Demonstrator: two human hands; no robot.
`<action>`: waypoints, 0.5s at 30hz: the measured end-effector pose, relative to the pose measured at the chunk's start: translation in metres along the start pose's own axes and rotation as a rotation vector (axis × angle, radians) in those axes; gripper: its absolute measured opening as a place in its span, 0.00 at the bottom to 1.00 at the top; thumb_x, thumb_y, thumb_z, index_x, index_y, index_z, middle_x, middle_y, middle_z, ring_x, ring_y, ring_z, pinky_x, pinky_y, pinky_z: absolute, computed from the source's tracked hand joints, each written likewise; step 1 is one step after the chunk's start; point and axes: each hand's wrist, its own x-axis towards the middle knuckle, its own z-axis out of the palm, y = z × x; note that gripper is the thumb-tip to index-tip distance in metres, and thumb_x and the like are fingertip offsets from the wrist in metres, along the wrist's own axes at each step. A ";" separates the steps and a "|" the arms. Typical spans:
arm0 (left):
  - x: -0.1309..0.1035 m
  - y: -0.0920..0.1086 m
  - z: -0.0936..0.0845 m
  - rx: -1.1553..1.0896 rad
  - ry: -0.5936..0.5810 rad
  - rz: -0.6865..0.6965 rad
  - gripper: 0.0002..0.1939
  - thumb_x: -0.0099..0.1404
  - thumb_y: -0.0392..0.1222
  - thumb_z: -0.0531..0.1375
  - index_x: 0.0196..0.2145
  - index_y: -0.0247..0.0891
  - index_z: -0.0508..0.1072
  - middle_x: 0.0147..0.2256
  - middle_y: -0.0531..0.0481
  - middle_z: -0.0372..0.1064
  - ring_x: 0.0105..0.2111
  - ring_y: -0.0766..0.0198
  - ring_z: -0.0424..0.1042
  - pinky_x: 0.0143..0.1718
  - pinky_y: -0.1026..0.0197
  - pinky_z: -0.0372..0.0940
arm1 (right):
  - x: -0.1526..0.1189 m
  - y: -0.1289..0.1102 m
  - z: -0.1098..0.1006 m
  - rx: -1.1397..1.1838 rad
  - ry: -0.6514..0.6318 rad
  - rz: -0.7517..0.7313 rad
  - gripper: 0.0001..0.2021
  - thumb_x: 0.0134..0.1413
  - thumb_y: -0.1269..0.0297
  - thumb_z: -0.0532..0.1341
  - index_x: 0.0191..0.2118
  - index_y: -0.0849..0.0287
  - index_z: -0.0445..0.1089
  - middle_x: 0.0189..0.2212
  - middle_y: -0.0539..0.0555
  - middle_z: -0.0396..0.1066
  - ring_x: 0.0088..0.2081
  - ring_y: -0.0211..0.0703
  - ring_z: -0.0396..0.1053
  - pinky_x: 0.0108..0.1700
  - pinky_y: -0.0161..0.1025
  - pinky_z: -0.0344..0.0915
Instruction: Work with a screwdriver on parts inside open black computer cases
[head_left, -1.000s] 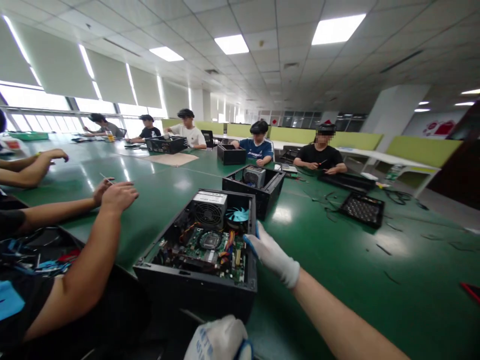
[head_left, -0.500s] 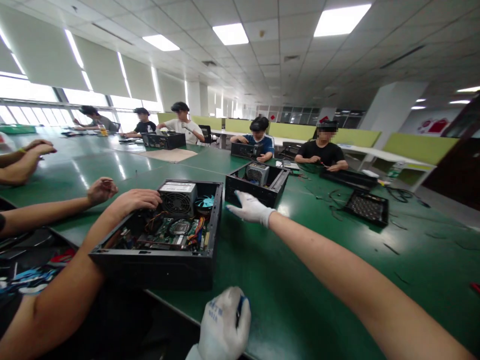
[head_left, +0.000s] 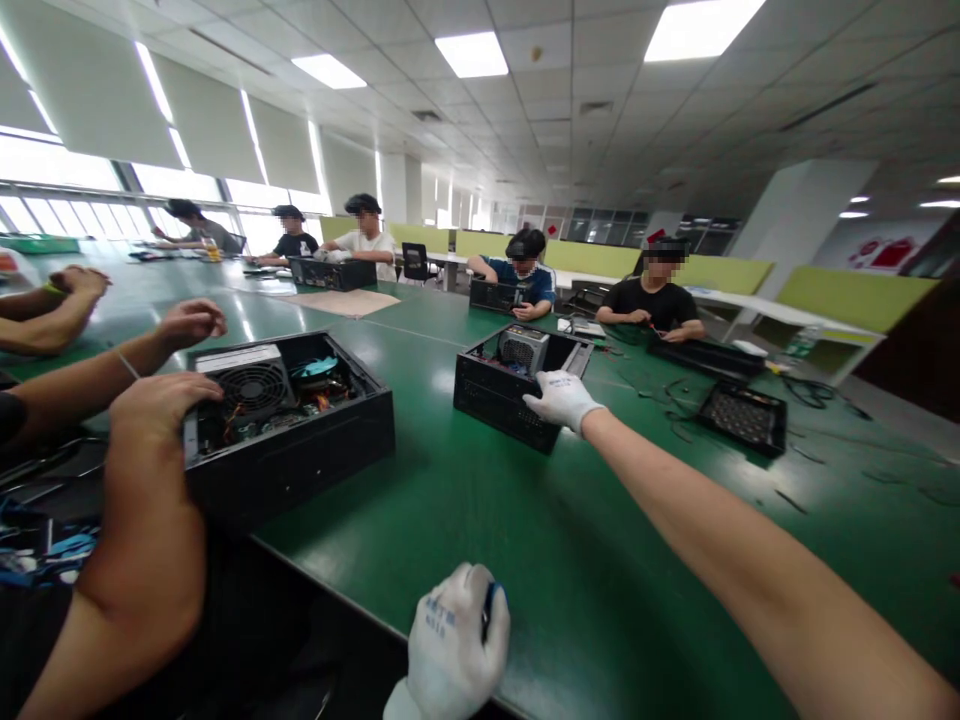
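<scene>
My right hand (head_left: 564, 400), in a white glove, reaches forward with its fingers over the near rim of an open black computer case (head_left: 499, 400). A grey power supply (head_left: 525, 350) sits inside that case. Close to the table's near edge is my left hand (head_left: 454, 635), also gloved and curled shut. A sliver of something dark and blue shows at its thumb; what it is I cannot make out. To the left, a co-worker's hand (head_left: 161, 395) rests on a second open computer case (head_left: 300, 450), tilted, with a fan and coloured wires inside.
A green table (head_left: 420, 520) spreads around. On the right lie a black perforated panel (head_left: 742, 415), cables (head_left: 814, 390) and small scraps. Several people sit across the table with more cases. Behind my side, at left, blue and black items (head_left: 52, 540) lie in a heap.
My right hand has moved right and taken hold of the farther case's rim; that case has turned slightly. The co-worker's case has shifted left and tilted. My left hand stays nearly still.
</scene>
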 end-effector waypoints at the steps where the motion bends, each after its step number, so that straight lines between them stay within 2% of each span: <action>1: 0.000 0.000 0.000 -0.004 -0.008 0.000 0.04 0.74 0.38 0.53 0.39 0.40 0.67 0.30 0.51 0.67 0.29 0.61 0.71 0.32 0.58 0.63 | -0.012 0.000 -0.003 -0.006 0.006 -0.022 0.22 0.67 0.49 0.60 0.53 0.64 0.73 0.49 0.63 0.75 0.50 0.52 0.73 0.54 0.51 0.69; 4: 0.000 0.000 -0.002 -0.019 -0.017 0.008 0.05 0.75 0.38 0.52 0.40 0.40 0.67 0.30 0.51 0.67 0.29 0.61 0.71 0.33 0.59 0.64 | -0.061 0.002 -0.014 -0.009 0.036 -0.097 0.26 0.68 0.45 0.55 0.48 0.67 0.74 0.44 0.67 0.77 0.48 0.55 0.73 0.52 0.47 0.66; 9: 0.004 0.002 -0.008 -0.053 -0.027 -0.009 0.07 0.75 0.39 0.51 0.40 0.40 0.68 0.31 0.50 0.69 0.29 0.61 0.72 0.33 0.59 0.66 | -0.163 0.004 -0.030 0.023 0.098 -0.193 0.25 0.69 0.43 0.53 0.45 0.63 0.74 0.41 0.63 0.76 0.46 0.54 0.72 0.51 0.47 0.64; 12: 0.017 0.015 -0.029 -0.109 -0.003 0.002 0.07 0.75 0.39 0.52 0.39 0.40 0.68 0.30 0.50 0.69 0.28 0.61 0.72 0.32 0.60 0.65 | -0.222 0.008 -0.035 0.107 0.192 -0.280 0.23 0.69 0.45 0.54 0.42 0.62 0.74 0.39 0.63 0.76 0.44 0.55 0.72 0.51 0.50 0.66; 15: 0.041 0.041 -0.064 -0.139 -0.020 0.073 0.05 0.73 0.39 0.54 0.40 0.40 0.69 0.30 0.51 0.68 0.28 0.62 0.70 0.31 0.60 0.64 | -0.270 0.014 -0.040 0.187 0.231 -0.344 0.20 0.68 0.47 0.57 0.41 0.61 0.74 0.37 0.62 0.76 0.43 0.56 0.73 0.50 0.53 0.68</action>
